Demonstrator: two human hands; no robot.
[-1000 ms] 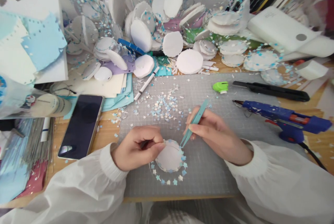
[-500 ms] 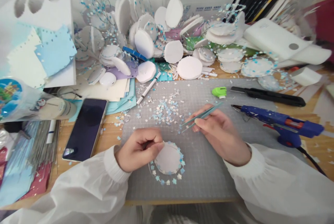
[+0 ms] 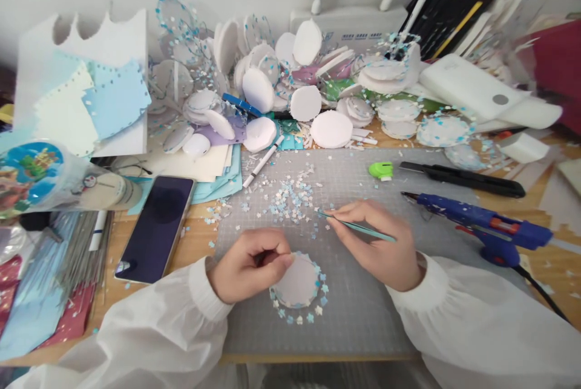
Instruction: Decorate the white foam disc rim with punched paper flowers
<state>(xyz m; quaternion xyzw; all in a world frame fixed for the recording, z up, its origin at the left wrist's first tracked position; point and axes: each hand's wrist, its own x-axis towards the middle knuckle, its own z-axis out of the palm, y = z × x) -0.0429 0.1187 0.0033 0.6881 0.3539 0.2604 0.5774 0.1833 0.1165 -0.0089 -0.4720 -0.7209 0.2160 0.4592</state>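
My left hand [image 3: 252,265] is closed, pinching the upper left edge of a round white disc [image 3: 297,280] edged with small blue and white paper flowers. A wire ring of similar flowers curves around the disc's lower right side. In my right hand [image 3: 374,244], teal tweezers [image 3: 363,230] are held between thumb and fingers, with their tips pointing left. Those tips are just right of a scattered heap of tiny blue and white paper flowers [image 3: 293,198]. Whether the tips grip a flower is too small to tell. All of this is over a grey cutting mat [image 3: 354,316].
Right of the mat's middle lie a blue glue gun [image 3: 481,216], a black utility knife [image 3: 463,177] and a green clip-like piece [image 3: 380,170]. A phone [image 3: 155,228] rests at left. Many white discs [image 3: 331,129] crowd the back; a white marker [image 3: 263,162] lies before them.
The tweezers have turned in my right hand: their tips are closer together and the back end now points down to the right. My left hand keeps its pinch on the disc. The camera view has tilted up.
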